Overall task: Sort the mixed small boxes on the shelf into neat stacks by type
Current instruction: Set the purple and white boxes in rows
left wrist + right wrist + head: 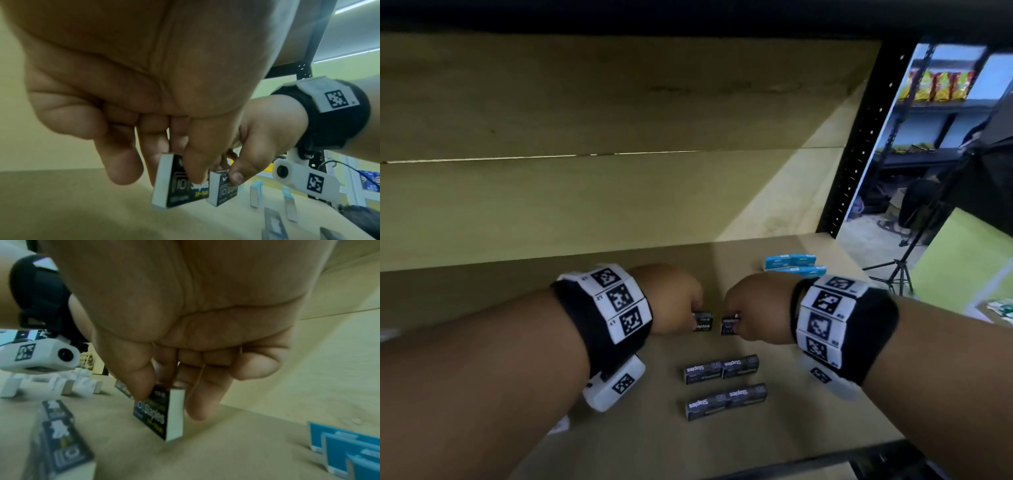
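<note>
My left hand (674, 298) pinches a small black staples box (703, 322) between thumb and fingers, and the left wrist view shows that box (180, 183) held upright just above the shelf. My right hand (753, 308) pinches a second black staples box (730, 326), which the right wrist view shows as a box (162, 413) standing on edge at the shelf board. The two held boxes are side by side, a small gap apart. Two pairs of black staples boxes (722, 368) (726, 401) lie nearer to me. Blue boxes (792, 265) sit behind the right hand.
The wooden shelf board (774, 442) has a wooden back panel (585, 192) and a black upright post (859, 154) at the right. White boxes (51, 384) stand at the left in the right wrist view. A tripod (900, 270) stands beyond the shelf.
</note>
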